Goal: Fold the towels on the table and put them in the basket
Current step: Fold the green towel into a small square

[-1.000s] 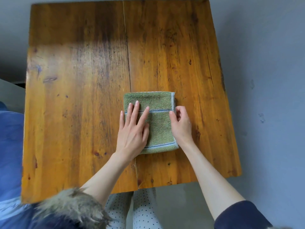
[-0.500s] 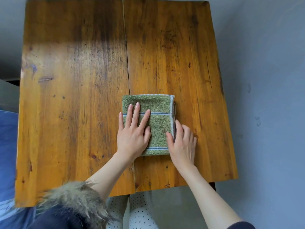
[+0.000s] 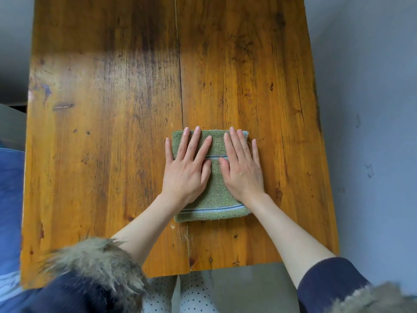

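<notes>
A green towel [image 3: 216, 199] with pale blue stripes lies folded into a small rectangle on the wooden table [image 3: 101, 132], near its front edge. My left hand [image 3: 187, 168] lies flat on the towel's left half, fingers straight and spread. Flat on the right half, my right hand [image 3: 242, 166] presses down with straight fingers, the little finger reaching past the towel's right edge. The two thumbs almost meet over the towel's middle. No basket shows in the head view.
Blue fabric [image 3: 10, 199] lies to the left of the table. A grey floor [image 3: 372, 154] runs along the right side. My fur-trimmed dark sleeves [image 3: 90, 279] and dotted trousers [image 3: 191, 294] fill the bottom of the view.
My right hand has moved from the towel's right edge up onto its right half and now lies flat. My left hand has slid a little farther up the towel.
</notes>
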`<action>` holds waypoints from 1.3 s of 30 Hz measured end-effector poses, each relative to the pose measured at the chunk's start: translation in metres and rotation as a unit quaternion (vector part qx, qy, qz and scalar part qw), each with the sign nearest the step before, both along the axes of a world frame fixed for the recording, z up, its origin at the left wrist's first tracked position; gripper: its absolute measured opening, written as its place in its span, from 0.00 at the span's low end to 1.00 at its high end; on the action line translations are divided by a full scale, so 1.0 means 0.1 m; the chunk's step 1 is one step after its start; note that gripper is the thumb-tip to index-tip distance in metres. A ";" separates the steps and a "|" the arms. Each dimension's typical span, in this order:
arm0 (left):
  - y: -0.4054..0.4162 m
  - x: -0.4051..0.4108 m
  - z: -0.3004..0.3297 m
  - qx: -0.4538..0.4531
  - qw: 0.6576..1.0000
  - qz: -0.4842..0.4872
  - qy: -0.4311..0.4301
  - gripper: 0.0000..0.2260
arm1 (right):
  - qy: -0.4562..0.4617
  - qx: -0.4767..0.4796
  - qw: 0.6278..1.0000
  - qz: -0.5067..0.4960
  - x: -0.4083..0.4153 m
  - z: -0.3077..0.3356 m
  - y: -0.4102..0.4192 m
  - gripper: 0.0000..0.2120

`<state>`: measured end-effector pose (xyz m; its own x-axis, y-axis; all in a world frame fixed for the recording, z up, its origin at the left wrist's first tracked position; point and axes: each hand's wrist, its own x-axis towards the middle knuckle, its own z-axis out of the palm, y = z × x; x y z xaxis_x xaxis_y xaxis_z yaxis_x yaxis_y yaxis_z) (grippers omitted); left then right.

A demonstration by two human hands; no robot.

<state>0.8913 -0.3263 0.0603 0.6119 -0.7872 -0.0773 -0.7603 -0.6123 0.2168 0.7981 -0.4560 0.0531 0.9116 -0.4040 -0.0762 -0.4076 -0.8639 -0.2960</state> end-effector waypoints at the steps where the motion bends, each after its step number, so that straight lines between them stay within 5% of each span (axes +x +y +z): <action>1: -0.01 0.00 0.00 0.007 1.000 0.000 0.007 0.24 | 0.004 0.005 1.000 -0.001 0.01 0.00 0.00 0.27; 5: 0.04 0.04 0.10 -0.016 0.997 -0.014 0.074 0.24 | 0.001 0.060 0.998 -0.003 -0.06 0.14 0.01 0.27; 8: 0.17 -0.01 0.27 -0.141 0.977 0.060 0.147 0.23 | -0.054 0.150 0.978 -0.135 -0.22 0.36 0.09 0.25; 11: 0.29 -0.06 0.41 -0.217 0.917 0.242 0.232 0.21 | -0.052 0.207 0.936 -0.279 -0.29 0.50 0.11 0.19; 14: 0.33 -0.03 0.47 -0.178 0.843 0.367 0.351 0.23 | 0.054 0.281 0.900 -0.328 -0.25 0.53 0.01 0.18; 23: 0.34 0.05 0.59 -0.128 0.782 0.333 0.511 0.27 | 0.104 0.391 0.836 -0.369 -0.15 0.47 -0.07 0.20; 29: 0.40 0.00 0.68 -0.155 0.736 0.353 0.556 0.24 | 0.097 0.484 0.797 -0.346 -0.14 0.63 -0.11 0.08; 39: 1.12 -0.19 1.06 -0.194 0.677 0.394 0.591 0.24 | 0.142 0.565 0.761 -0.284 -0.13 1.11 0.30 0.09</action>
<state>0.8727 -0.2144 0.1659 0.5449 -0.3541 -0.7601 0.6129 -0.4504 0.6492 0.7848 -0.4259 0.1643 0.4959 -0.2570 -0.8295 -0.8070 0.2165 -0.5495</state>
